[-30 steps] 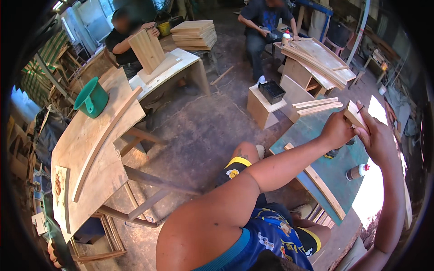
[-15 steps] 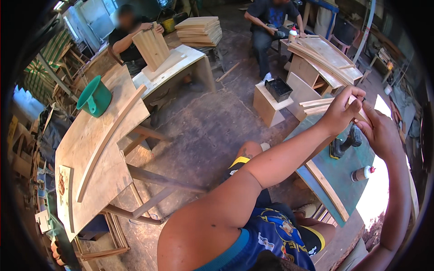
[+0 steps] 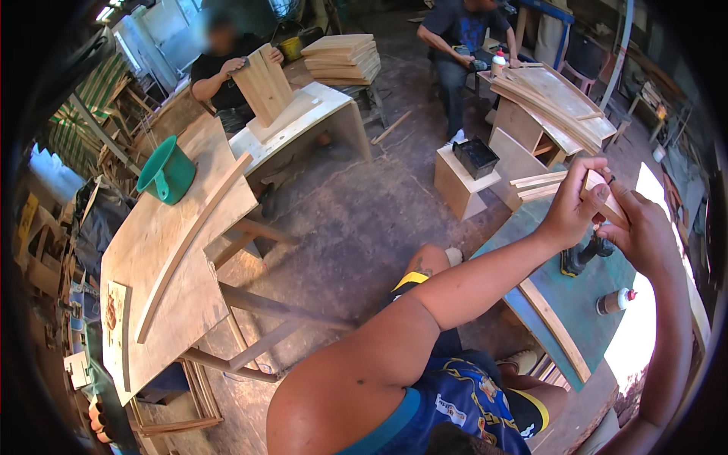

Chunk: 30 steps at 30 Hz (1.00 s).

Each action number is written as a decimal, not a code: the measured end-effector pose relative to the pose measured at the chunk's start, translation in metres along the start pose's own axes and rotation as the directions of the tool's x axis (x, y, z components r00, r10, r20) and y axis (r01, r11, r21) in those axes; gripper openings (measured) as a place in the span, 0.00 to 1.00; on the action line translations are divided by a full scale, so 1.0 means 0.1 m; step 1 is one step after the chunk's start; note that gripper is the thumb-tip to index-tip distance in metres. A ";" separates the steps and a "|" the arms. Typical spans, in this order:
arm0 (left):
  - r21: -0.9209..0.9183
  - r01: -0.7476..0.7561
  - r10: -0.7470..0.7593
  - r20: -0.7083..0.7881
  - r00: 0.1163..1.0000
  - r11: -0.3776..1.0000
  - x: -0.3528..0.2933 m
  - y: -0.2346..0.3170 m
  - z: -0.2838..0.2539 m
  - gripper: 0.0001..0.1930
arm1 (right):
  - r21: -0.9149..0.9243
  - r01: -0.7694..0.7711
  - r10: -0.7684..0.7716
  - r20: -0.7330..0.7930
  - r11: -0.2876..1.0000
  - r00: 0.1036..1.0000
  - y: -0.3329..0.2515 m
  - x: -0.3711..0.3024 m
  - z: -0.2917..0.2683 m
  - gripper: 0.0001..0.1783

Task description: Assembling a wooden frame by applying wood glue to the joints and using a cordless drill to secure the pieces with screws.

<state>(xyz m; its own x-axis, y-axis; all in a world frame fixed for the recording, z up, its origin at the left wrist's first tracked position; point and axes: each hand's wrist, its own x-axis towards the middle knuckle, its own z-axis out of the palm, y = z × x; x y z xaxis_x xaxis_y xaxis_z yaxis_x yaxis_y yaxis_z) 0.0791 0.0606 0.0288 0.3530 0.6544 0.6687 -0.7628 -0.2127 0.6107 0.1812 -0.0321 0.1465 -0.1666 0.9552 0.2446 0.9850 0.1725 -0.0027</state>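
Note:
Above the green-topped table (image 3: 531,235) at the right, I hold a short wooden strip (image 3: 607,203) in both hands. My left hand (image 3: 569,212) is closed round its left side, thumb on the wood. My right hand (image 3: 652,231) grips the other end, fingers bent against it. A small dark tip shows at the strip's upper edge; whether it is a screw I cannot tell. Just below my hands a cordless drill (image 3: 580,258) rests on the table, partly covered by my right fingers. Closer to me stands a glue bottle (image 3: 613,302) with a red tip.
A long strip (image 3: 555,331) lies along the table's near edge. More strips (image 3: 537,184) lie at its far end. A black box (image 3: 476,158) sits on a wooden stand. At left, a plywood table (image 3: 174,296) bears a green pot (image 3: 168,173). Two people work beyond.
The view has shifted slightly, moving the scene right and down. My hands have turned the wooden strip, and more of its face shows between them. The person at far left has shifted their grip on a board.

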 end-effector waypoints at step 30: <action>-0.042 -0.097 0.093 -0.097 0.991 0.994 -0.06 0.07 -0.20 0.20 | 0.113 0.471 -0.335 -0.560 0.875 0.758 -0.50 -0.82 0.36 0.17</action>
<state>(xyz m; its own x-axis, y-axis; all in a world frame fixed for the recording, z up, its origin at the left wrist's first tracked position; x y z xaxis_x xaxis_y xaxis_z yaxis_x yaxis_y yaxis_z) 0.0611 0.0696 0.0208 0.2262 0.6992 0.6782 -0.8158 -0.2445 0.5242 0.1436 -0.1107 0.0916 -0.4313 0.5310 0.7294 0.7783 0.6279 0.0032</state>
